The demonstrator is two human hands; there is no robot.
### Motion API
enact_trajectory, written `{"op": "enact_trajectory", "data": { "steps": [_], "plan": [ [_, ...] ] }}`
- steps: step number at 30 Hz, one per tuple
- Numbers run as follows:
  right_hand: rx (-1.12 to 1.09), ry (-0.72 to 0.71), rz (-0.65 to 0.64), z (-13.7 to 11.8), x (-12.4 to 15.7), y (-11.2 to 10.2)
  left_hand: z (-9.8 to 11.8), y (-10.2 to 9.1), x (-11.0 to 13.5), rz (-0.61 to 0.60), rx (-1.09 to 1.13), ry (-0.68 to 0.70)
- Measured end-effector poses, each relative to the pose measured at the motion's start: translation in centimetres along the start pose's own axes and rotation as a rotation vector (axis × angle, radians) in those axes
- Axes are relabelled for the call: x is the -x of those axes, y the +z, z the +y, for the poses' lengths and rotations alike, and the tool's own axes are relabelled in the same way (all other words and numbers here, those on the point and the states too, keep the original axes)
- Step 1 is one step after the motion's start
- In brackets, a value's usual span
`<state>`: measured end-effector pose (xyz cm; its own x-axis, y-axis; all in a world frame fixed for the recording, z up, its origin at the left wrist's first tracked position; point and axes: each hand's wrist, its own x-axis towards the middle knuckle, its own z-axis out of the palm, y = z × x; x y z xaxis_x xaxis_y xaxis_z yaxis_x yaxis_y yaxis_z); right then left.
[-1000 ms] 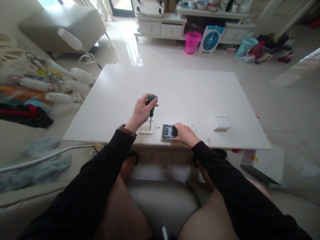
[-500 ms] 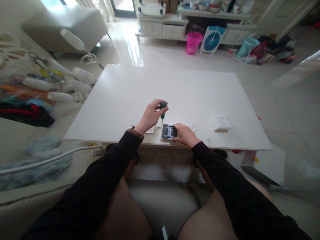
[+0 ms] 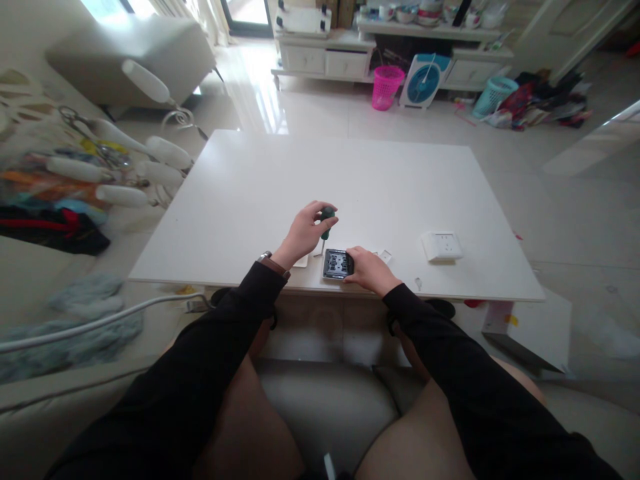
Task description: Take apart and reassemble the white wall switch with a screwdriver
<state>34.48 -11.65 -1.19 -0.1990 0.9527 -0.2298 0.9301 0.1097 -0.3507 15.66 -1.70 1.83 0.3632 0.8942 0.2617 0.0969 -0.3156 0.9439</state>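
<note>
My left hand [image 3: 306,230] grips a screwdriver [image 3: 327,217] by its dark green handle, the shaft pointing down beside the left edge of a wall socket [image 3: 336,265]. Its black inner side faces up. Fingers of my right hand [image 3: 367,267] are closed on the right side of that socket, at the near edge of the table. Partly under my left wrist lies a flat white plate [image 3: 301,261]. Small white pieces [image 3: 385,256] rest just beyond my right hand. Whether the screwdriver's tip touches anything is too small to tell.
A white socket on a box [image 3: 443,247] stands to the right on the white table [image 3: 350,173], with a small clear item [image 3: 419,283] nearer the edge. A lamp with several white shades [image 3: 163,152] leans by the left edge. A pale cable [image 3: 125,310] runs at lower left.
My left hand has shifted slightly down with the screwdriver, whose tip now sits a little lower and left beside the socket. My right hand and the socket have stayed in place.
</note>
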Motion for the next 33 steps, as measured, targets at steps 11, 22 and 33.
{"op": "enact_trajectory", "data": {
  "steps": [11, 22, 33],
  "plan": [
    [0.021, 0.003, -0.017, -0.1, 0.2, -0.2, 0.9, -0.8, -0.3, 0.085, -0.049, 0.051],
    [0.007, 0.014, -0.036, -0.2, 0.1, -0.3, 1.6, -1.1, -0.7, 0.283, -0.025, 0.131],
    [0.006, -0.045, 0.108, -1.5, 0.2, -0.4, 3.7, -0.7, -0.3, 0.406, 0.057, 0.09]
  ]
}}
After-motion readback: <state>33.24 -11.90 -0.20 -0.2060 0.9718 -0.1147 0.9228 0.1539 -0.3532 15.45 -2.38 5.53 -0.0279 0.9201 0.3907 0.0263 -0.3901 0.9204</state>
